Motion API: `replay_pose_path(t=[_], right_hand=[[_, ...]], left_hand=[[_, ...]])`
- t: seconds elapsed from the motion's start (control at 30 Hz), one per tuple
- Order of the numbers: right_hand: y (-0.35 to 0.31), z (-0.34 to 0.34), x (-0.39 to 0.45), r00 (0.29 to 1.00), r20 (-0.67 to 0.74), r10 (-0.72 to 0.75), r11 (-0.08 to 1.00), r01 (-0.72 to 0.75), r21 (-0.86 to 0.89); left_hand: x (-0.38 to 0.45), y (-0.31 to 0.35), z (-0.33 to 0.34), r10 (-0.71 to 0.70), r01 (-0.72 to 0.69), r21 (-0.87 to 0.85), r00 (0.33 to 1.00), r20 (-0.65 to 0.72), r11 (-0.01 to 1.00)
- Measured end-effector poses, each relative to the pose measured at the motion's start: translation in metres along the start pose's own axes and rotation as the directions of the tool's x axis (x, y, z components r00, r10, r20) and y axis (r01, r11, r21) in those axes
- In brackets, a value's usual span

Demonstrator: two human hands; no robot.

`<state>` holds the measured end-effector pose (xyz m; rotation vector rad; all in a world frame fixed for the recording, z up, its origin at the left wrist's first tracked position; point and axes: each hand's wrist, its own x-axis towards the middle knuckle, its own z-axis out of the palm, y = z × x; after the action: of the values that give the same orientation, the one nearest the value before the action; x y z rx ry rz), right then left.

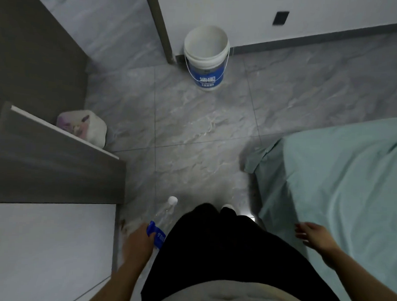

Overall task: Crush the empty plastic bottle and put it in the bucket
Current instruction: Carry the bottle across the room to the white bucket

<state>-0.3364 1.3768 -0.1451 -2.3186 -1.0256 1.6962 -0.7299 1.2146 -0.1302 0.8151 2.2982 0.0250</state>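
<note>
Head view, looking down at a grey marble-patterned tile floor (194, 127). The left hand (137, 242) grips a clear plastic bottle (162, 219) around its blue label, white cap pointing away from the body. The right hand (314, 235) is empty, fingers (301, 230) spread, above the edge of a bed (338, 177) covered in pale green sheeting. A white bucket (206, 58) with a blue label stands upright on the floor near a door frame (161, 25), well apart from the bottle. A grey cabinet (46, 156) lies at left, a soft patterned bundle (83, 126) beside it.

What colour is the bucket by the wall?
The bucket is white with a blue label, best seen in the head view.
</note>
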Motion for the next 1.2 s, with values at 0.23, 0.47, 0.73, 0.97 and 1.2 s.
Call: replay_pose_path(t=[0.23, 0.47, 0.73, 0.97, 1.2], right_hand=[[-0.097, 0.005, 0.041, 0.998, 0.055, -0.02, 0.999, 0.021, -0.025], [-0.151, 0.013, 0.074, 0.998, 0.019, 0.055, 0.996, -0.054, -0.067], [-0.187, 0.008, 0.087, 0.99, -0.041, 0.136, 0.989, -0.138, -0.059], [-0.247, -0.011, 0.13, 0.989, -0.034, 0.145, 0.983, -0.147, -0.106], [-0.374, -0.025, 0.205, 0.997, -0.019, 0.078, 0.997, -0.078, -0.011]], left_hand=[[0.043, 0.02, -0.023, -0.095, 0.094, 0.03, 0.994, 0.049, 0.995], [0.125, 0.069, -0.066, -0.059, 0.058, 0.029, 0.998, 0.019, 0.998], [0.212, 0.152, -0.124, 0.003, -0.003, -0.007, 1.0, -0.008, 1.0], [0.277, 0.225, -0.153, 0.02, -0.019, 0.033, 1.0, -0.019, 0.999], [0.303, 0.268, -0.161, -0.058, 0.058, 0.02, 0.998, 0.037, 0.998]])
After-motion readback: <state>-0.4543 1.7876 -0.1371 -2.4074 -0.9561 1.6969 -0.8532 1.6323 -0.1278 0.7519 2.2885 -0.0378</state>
